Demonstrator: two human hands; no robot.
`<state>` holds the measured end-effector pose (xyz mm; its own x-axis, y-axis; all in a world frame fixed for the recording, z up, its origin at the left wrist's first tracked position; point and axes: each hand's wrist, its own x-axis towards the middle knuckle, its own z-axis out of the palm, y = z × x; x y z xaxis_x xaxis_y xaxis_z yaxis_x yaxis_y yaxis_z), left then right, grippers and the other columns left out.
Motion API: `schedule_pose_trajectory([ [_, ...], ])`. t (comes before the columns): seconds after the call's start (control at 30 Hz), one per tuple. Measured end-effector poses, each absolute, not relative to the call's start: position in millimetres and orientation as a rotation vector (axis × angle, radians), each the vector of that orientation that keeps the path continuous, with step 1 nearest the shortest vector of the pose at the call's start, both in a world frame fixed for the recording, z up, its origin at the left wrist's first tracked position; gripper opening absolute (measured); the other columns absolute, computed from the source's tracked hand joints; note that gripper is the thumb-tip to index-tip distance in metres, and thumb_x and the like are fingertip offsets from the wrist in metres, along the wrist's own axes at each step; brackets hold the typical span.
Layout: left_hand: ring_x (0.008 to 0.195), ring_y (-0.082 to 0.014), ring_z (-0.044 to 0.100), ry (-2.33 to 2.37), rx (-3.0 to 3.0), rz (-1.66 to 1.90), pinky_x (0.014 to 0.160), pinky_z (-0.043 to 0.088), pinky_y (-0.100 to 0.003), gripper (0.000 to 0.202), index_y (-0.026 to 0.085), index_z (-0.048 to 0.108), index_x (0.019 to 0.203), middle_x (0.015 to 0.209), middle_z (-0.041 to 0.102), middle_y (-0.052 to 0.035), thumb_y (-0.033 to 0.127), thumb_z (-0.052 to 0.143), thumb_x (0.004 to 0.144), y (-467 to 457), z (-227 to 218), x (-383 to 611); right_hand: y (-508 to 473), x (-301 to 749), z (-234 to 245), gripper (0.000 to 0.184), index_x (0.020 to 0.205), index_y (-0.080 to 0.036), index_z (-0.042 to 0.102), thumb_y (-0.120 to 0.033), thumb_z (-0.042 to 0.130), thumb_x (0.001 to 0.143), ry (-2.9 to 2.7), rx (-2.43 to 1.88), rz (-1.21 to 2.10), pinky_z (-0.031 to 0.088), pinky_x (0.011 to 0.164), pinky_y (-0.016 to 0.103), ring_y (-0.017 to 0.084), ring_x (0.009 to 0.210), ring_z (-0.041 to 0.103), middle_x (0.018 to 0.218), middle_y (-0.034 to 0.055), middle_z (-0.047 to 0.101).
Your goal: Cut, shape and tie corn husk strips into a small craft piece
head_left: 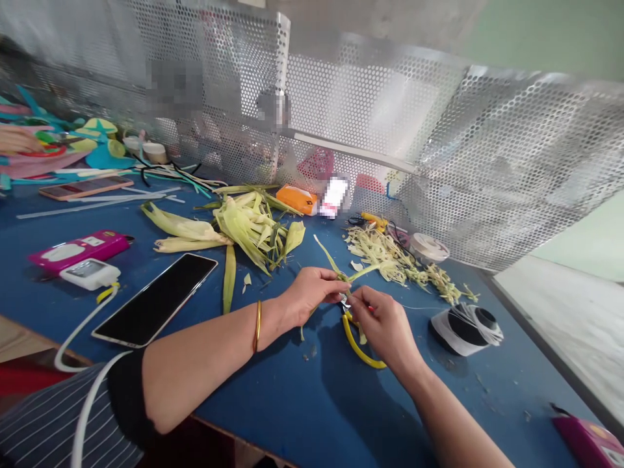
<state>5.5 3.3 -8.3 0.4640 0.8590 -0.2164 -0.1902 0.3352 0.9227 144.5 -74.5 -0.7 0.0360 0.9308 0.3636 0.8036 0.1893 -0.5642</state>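
Close together over the blue table, both hands are closed on narrow green corn husk strips (334, 261). My left hand (312, 292), with a gold bangle at the wrist, pinches the strips where they cross. On the other side my right hand (383, 318) grips the lower part with thumb and fingers; its fingertips partly hide what they hold. Yellow-handled scissors (355, 344) lie below, partly covered by the right hand. A heap of whole corn husks (248, 224) is beyond my left hand. Beyond my right hand, a pile of knotted husk pieces (385, 253) is spread out.
A spool of white thread (465, 328) stands at right. Left lie a black-screened phone (158, 299), a purple box (80, 250) and a white device (90, 273) with a cable. A perforated metal screen (361, 97) borders the back. Another person's hand (19, 140) shows far left.
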Motion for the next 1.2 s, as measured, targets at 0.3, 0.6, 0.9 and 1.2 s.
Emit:
schedule_pose_trajectory([
  [0.3,0.051,-0.0103,0.052,0.683,1.52,0.428,0.045,0.04,-0.021,0.011,0.016,0.066,0.062,0.053,0.055,0.0009,0.022,0.065,0.072,-9.6,3.3,-0.1,-69.3,163.1,12.8,0.029,0.075,-0.02,0.071,-0.047,0.06,0.082,-1.509,-1.621,0.54,0.043,0.067,0.031,0.018,0.07,0.059,0.076,0.0037,0.068],
  [0.6,0.054,-0.0122,0.058,0.66,1.655,0.319,0.051,0.043,-0.021,0.019,0.017,0.061,0.055,0.053,0.059,-0.0007,0.022,0.064,0.073,-15.8,10.0,-0.1,-64.9,153.8,-1.6,0.032,0.057,-0.019,0.054,-0.043,0.074,0.062,-1.061,-1.422,0.996,0.032,0.05,0.026,0.009,0.05,0.04,0.053,-0.0052,0.05],
  [0.9,0.058,-0.0129,0.062,0.595,1.644,0.243,0.049,0.041,-0.021,0.017,0.017,0.068,0.066,0.065,0.068,-0.0037,0.03,0.067,0.078,-10.0,8.1,-3.5,-63.4,150.3,-6.3,0.032,0.057,-0.02,0.052,-0.044,0.073,0.061,-1.008,-1.429,0.943,0.032,0.048,0.026,0.01,0.049,0.038,0.051,-0.0055,0.047],
  [1.2,0.057,-0.0114,0.062,0.753,1.27,0.394,0.049,0.043,-0.019,0.011,0.012,0.071,0.07,0.066,0.069,-0.0055,0.021,0.07,0.076,-12.4,10.0,1.0,-62.4,160.8,-5.2,0.023,0.087,-0.019,0.067,-0.04,0.058,0.083,-1.3,-1.682,0.259,0.04,0.065,0.03,0.018,0.069,0.058,0.075,0.0018,0.066],
])
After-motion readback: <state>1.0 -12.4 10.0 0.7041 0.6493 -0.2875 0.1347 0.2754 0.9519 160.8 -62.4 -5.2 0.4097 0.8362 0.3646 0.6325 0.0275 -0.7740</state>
